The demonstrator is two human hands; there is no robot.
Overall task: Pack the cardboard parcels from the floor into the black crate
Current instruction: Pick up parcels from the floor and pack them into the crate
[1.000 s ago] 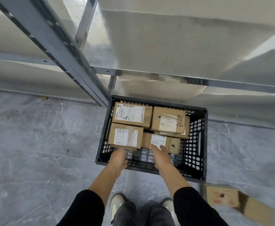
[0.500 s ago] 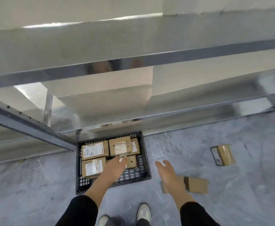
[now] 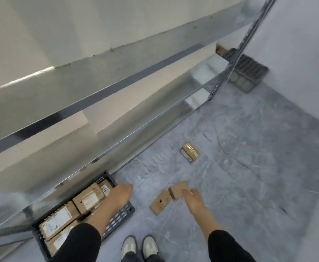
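Observation:
The black crate (image 3: 123, 214) sits at the lower left against the shelf, with several labelled cardboard parcels (image 3: 87, 198) inside. My left hand (image 3: 120, 195) hovers over the crate's right end, fingers relaxed and empty. My right hand (image 3: 193, 198) reaches down over the floor, just short of a small brown parcel (image 3: 177, 189) that leans on a flat parcel (image 3: 159, 204). Its fingers hang loosely curled and hold nothing. Another taped parcel (image 3: 190, 151) lies farther off on the grey floor.
A metal shelving unit (image 3: 105, 87) runs diagonally across the upper left. Its upright post (image 3: 230, 59) stands at the far right, with a dark grated tray (image 3: 246, 72) behind it. A thin cable (image 3: 230, 156) trails over the floor. My shoes (image 3: 139, 247) are at the bottom.
Both hands have left the parcels in the crate. The view has swung right, and my right hand has moved out over the floor toward the two loose parcels.

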